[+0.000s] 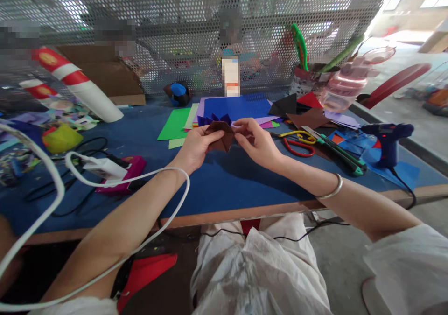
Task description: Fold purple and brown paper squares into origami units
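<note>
Above the blue tabletop (210,184), a folded brown paper piece (224,140) with pointed blue-purple paper tips (215,118) along its back is held up between both hands. My left hand (198,147) is closed on its left side, thumb lying across the front. At its right edge, the thumb and fingers of my right hand (261,142) pinch the brown paper. Behind the hands lies a stack of coloured sheets, a blue sheet (234,107) uppermost and a green sheet (175,123) sticking out to the left.
Right of my hands lie scissors (299,147), a green cutter (343,154) and a blue glue gun (388,142). A pink bottle (345,88) stands behind. A white cable (182,198) loops over my left forearm from a magenta power strip (135,170). A perforated metal screen (196,35) backs the table.
</note>
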Demonstrator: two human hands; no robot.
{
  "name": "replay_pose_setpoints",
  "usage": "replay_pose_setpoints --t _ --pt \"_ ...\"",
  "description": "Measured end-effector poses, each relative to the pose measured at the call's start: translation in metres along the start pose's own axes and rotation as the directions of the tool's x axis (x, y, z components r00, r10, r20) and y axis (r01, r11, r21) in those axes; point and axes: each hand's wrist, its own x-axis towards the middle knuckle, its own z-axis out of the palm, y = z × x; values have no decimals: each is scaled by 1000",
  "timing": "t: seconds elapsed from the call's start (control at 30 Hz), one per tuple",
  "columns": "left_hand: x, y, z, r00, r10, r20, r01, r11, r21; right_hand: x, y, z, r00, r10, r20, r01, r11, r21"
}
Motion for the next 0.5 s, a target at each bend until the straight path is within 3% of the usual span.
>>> replay_pose_setpoints --t 0.1,0.2,0.33,0.5 --pt "3 1 -3 996 -92 17 92 994 -59 1 -3 -6 953 -303 6 289 900 -327" --pt "1 4 -2 987 -153 45 157 982 -101 3 -3 -11 880 -465 100 449 741 -500" --pt "-4 8 3 977 -196 80 205 970 -132 6 -2 -14 846 -507 166 507 669 -543" --pt "-6 10 4 971 -218 93 230 963 -144 7 -1 -15 842 -499 205 526 672 -522"
